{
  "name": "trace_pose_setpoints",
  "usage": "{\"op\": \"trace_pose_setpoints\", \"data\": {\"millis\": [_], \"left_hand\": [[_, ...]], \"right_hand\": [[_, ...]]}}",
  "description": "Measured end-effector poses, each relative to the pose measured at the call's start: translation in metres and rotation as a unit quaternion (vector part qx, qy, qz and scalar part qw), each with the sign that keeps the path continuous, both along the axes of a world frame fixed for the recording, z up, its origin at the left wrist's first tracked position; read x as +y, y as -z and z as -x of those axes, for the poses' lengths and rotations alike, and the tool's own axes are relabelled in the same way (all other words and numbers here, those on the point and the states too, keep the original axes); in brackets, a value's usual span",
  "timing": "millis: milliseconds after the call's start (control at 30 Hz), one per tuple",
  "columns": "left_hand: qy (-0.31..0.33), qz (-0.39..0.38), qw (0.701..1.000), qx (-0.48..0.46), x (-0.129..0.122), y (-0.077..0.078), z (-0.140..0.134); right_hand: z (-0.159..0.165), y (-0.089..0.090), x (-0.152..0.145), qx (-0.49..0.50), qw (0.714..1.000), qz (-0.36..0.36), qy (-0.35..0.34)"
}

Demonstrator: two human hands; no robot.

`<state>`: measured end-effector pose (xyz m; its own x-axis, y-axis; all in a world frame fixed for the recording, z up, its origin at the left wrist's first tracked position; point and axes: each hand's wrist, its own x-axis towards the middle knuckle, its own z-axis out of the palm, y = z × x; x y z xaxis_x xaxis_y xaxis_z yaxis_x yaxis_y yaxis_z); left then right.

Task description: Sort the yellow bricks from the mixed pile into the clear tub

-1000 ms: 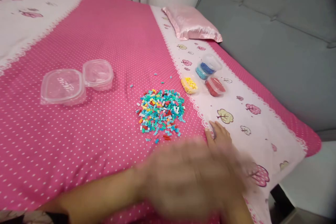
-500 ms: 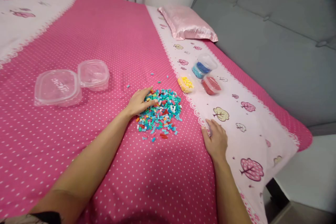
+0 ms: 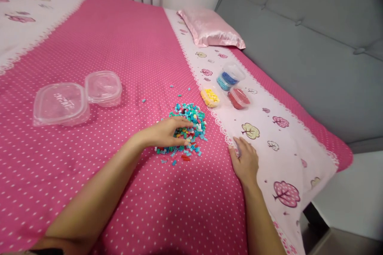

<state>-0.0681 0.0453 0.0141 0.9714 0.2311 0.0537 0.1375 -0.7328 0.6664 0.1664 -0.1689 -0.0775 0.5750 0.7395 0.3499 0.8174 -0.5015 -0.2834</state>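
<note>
A heap of small plastic building bricks [image 3: 197,121], mostly teal and blue with some red, white and yellow, lies on the pink dotted bedspread [image 3: 167,203]. My left hand [image 3: 169,131] is over the heap's left and middle part, thumb and fingers apart, and hides some bricks beneath it. No brick shows in its grip. To the right of the heap, my right hand [image 3: 245,159] rests on the bedspread with its fingers spread and nothing held.
Two clear lidded containers [image 3: 61,103] stand at the left. Beyond the right hand are a tub of yellow bricks [image 3: 210,98], a tub of red bricks [image 3: 238,99] and stacked tubs of blue bricks [image 3: 229,77]. A pink pillow [image 3: 212,28] lies near the grey headboard [image 3: 299,55].
My left hand has moved from the heap's upper left edge to nearer its middle. My right hand stays in place. The view has shifted slightly.
</note>
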Motion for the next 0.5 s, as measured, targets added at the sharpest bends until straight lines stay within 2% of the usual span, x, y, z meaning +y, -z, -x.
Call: {"op": "trace_pose_setpoints", "data": {"millis": [100,300,433,500], "left_hand": [[0.016,-0.03,0.998,0.057,-0.012,-0.013,0.005],[0.008,-0.028,0.993,0.119,-0.027,-0.035,0.022],[0.005,-0.008,0.991,0.137,-0.02,-0.048,0.033],[-0.022,-0.019,0.991,0.129,-0.011,-0.049,0.035]], "right_hand": [[0.0,0.0,0.0,0.001,1.0,-0.003,-0.003],[-0.001,0.002,-0.001,-0.003,1.0,-0.013,-0.004],[0.0,0.001,-0.001,-0.002,1.0,-0.007,0.001],[0.0,0.0,-0.001,-0.002,1.0,0.001,0.002]]}}
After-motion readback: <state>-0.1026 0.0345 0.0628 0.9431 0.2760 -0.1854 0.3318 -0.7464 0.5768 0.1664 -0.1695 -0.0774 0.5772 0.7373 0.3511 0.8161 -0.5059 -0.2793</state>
